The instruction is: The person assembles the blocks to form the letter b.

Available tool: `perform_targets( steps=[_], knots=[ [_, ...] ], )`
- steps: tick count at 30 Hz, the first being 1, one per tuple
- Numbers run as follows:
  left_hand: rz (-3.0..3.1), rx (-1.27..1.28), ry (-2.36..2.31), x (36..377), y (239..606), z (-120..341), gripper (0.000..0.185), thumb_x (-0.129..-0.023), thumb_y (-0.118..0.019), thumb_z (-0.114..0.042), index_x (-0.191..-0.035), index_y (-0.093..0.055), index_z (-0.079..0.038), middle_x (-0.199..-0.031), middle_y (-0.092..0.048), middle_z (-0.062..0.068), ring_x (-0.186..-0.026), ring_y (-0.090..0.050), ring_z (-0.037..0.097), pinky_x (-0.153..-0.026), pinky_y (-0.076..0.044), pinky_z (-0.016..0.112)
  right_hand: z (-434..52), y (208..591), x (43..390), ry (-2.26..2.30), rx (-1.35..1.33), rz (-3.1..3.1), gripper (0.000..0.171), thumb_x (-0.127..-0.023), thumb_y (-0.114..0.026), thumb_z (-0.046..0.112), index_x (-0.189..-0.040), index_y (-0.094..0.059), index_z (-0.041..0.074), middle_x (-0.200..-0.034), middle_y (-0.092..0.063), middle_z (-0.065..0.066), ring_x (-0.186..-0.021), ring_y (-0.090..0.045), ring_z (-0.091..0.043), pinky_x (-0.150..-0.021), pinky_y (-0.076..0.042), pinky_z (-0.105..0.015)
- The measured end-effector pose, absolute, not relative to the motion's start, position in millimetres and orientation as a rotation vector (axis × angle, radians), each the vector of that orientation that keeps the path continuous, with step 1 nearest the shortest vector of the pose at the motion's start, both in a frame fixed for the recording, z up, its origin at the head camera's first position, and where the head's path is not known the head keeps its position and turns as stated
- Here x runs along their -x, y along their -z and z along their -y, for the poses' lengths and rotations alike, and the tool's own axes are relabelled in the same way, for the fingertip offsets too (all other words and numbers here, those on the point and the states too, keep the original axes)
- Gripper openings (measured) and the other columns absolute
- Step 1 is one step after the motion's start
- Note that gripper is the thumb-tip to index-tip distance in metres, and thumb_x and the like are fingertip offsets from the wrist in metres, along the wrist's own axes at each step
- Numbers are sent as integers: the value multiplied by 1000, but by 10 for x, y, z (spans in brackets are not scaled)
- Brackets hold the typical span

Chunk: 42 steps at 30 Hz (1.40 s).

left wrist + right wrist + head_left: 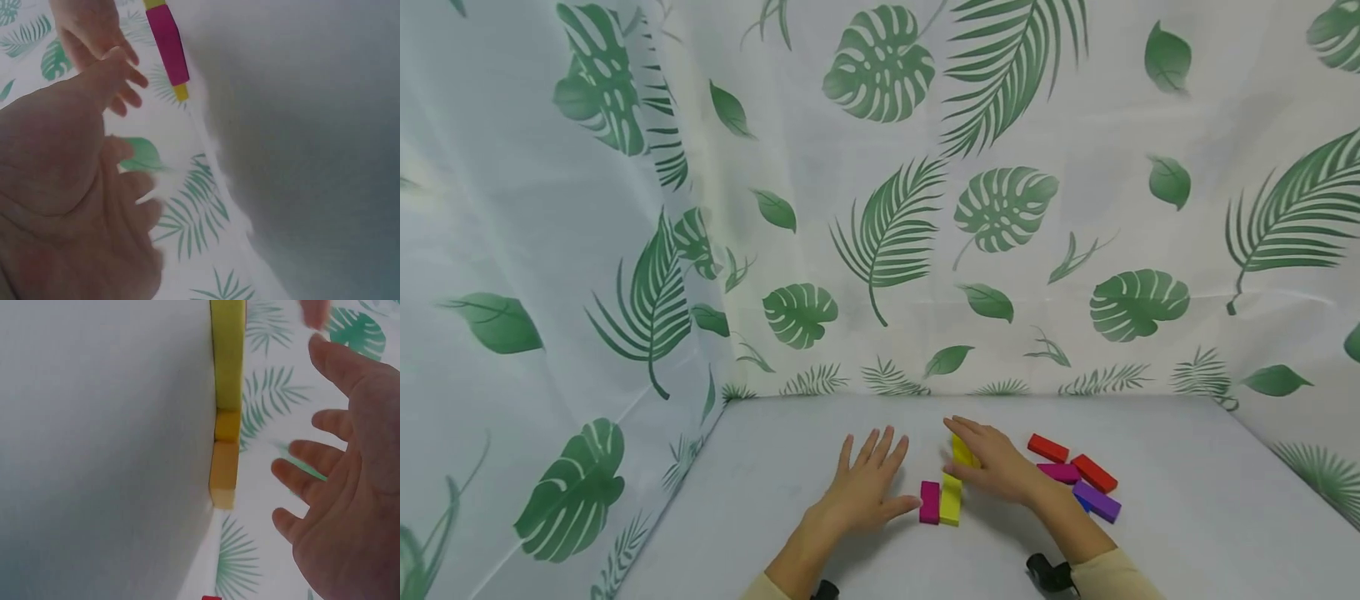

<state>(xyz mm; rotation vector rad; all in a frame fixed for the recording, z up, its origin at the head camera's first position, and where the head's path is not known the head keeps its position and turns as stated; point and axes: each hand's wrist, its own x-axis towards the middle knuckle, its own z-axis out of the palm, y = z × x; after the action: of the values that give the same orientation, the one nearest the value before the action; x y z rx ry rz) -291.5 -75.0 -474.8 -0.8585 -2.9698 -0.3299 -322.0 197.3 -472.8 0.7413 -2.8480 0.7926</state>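
Note:
My left hand (862, 492) hovers over the table with its fingers spread, the thumb tip close to a magenta block (929, 502). A yellow block (951, 502) stands side by side with that magenta one. Beyond it lies a second yellow block (962, 452), partly hidden under my right hand (1000, 467), whose fingers are stretched out and apart. In the right wrist view, a long yellow block (228, 356), a darker yellow face (227, 426) and an orange block (224, 465) form a line. Neither hand holds anything.
To the right lie loose blocks: two red (1094, 473), one magenta (1059, 473), one purple (1097, 502) and a partly hidden blue one (1082, 498). A leaf-printed curtain (917, 333) closes off the back and sides of the white table (775, 450).

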Motion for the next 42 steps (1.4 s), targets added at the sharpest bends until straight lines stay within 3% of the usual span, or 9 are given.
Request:
perform_targets(
  steps=[5, 12, 17, 22, 31, 42],
  knots=[
    [3089, 1007, 347, 2863, 4732, 705, 77, -100, -57, -61, -164, -35, -25, -171, -31, 4, -159, -27, 28, -127, -18, 62, -2042, 4729, 3198, -857, -751, 2890, 73, -95, -71, 51, -156, -48, 18, -159, -50, -11, -142, -48, -40, -115, -38, -67],
    [3049, 1124, 374, 2840, 4704, 676, 58, -104, -60, -45, -158, -47, -27, -165, -42, -1, -154, -38, 21, -124, -30, 59, -2056, 4708, 3197, -926, -781, 2928, 79, -87, -81, 46, -155, -50, 17, -155, -54, -10, -136, -51, -36, -112, -41, -67],
    [3009, 1197, 351, 2845, 4724, 659, 47, -106, -58, -42, -151, -57, -29, -159, -51, -5, -148, -47, 15, -120, -37, 56, -2066, 4690, 3188, -990, -805, 2976, 85, -81, -88, 43, -154, -51, 18, -153, -55, -12, -138, -49, -38, -111, -40, -69],
    [3009, 1202, 338, 2862, 4748, 650, 47, -105, -58, -45, -148, -60, -28, -157, -53, -7, -147, -49, 14, -120, -39, 55, -2057, 4688, 3180, -1018, -843, 3050, 87, -76, -91, 42, -152, -54, 20, -154, -53, -9, -139, -46, -37, -110, -40, -71],
    [2990, 1199, 328, 2832, 4717, 640, 45, -103, -62, -45, -144, -64, -27, -152, -58, -8, -141, -53, 6, -117, -44, 51, -2031, 4701, 3180, -913, -920, 3075, 74, -74, -92, 44, -139, -65, 20, -143, -61, -3, -137, -46, -36, -110, -39, -70],
    [2965, 1215, 327, 2848, 4726, 642, 50, -97, -71, -48, -141, -67, -26, -152, -58, -4, -133, -62, 12, -111, -50, 38, -2024, 4720, 3206, -805, -1013, 3032, 51, -75, -92, 46, -118, -72, 27, -125, -68, 6, -127, -50, -30, -110, -38, -67]
  ],
)
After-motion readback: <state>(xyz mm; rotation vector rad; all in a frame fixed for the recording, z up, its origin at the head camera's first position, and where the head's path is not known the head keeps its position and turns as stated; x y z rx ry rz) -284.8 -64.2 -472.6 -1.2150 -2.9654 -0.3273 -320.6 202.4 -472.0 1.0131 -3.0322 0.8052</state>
